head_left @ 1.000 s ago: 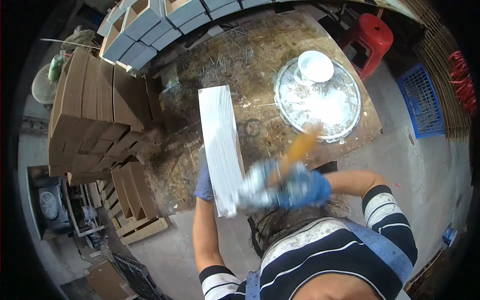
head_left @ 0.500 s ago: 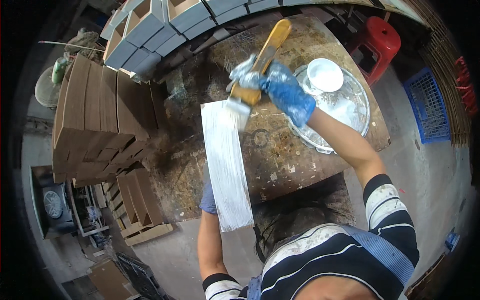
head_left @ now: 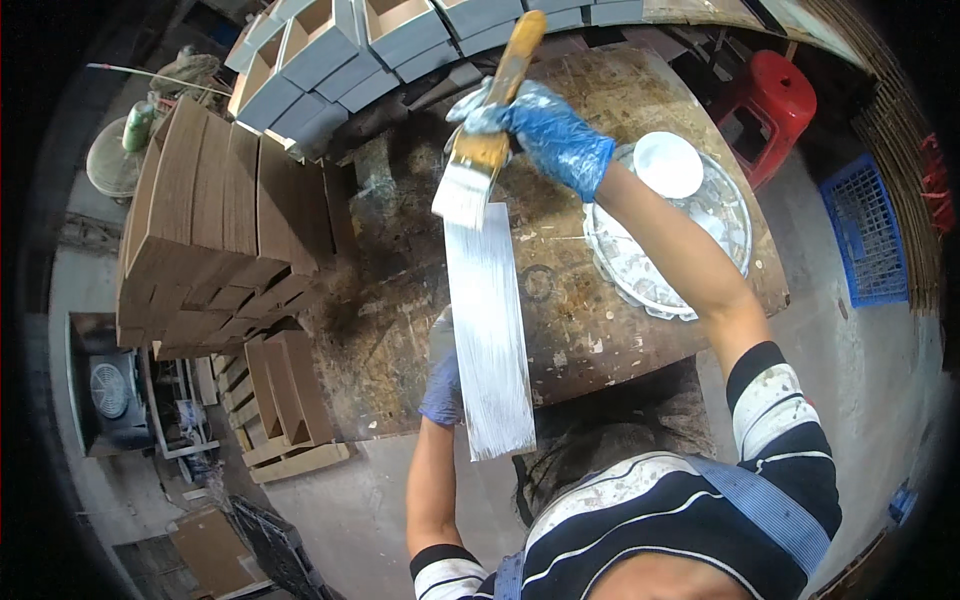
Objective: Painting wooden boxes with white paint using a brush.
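Note:
My right hand (head_left: 553, 138), in a paint-smeared blue glove, is closed round a wide paintbrush (head_left: 488, 132) with a yellow-brown handle. Its white, paint-loaded bristles hang at the far end of a long board (head_left: 486, 330); whether they touch it, I cannot tell. Streaky white paint covers the board's upper face. My left hand (head_left: 443, 373), gloved in purple-blue, holds the board at its left side, the fingers hidden behind it. The board's near end juts past the edge of the worktable (head_left: 600, 335).
On the table's right, a white bowl (head_left: 668, 165) stands on a paint-coated round tray (head_left: 740, 205). Stacked brown boxes (head_left: 200, 215) rise at left. Grey boxes (head_left: 330, 60) line the back. A red stool (head_left: 775, 100) and blue crate (head_left: 865, 235) are at right.
My right hand has lifted the paintbrush away from the board's middle-far part toward its far end. The board and my left hand have shifted slightly right in the picture.

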`<state>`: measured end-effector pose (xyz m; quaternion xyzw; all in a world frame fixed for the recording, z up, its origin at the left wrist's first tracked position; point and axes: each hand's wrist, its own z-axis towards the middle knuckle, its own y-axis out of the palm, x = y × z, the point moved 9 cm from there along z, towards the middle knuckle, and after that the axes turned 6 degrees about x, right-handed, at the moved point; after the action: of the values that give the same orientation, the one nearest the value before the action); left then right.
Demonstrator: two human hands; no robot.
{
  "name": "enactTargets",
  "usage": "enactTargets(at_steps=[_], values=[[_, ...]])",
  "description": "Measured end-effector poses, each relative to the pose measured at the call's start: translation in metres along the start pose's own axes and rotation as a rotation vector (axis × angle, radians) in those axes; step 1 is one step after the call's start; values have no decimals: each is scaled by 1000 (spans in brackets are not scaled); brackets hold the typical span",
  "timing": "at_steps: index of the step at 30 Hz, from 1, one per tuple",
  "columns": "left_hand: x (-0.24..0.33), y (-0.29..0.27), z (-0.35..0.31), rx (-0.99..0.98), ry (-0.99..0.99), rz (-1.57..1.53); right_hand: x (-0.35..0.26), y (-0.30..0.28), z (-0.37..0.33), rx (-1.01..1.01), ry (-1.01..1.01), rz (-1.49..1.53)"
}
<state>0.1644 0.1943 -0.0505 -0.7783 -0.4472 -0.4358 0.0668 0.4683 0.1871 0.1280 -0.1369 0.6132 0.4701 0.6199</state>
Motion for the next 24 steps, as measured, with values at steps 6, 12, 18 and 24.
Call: enactTargets(at_steps=[6, 12, 18, 24], values=[[16, 14, 3, 18, 88, -91, -8, 0, 4, 86, -130, 54], [28, 32, -13, -46, 111, -124, -4, 17, 4, -91, -91, -262], [22, 26, -9, 12, 73, -133, -36, 37, 5, -34, -153, -315], [24, 24, -12, 32, 88, 122, -50, 61, -5, -16, -378, -844]])
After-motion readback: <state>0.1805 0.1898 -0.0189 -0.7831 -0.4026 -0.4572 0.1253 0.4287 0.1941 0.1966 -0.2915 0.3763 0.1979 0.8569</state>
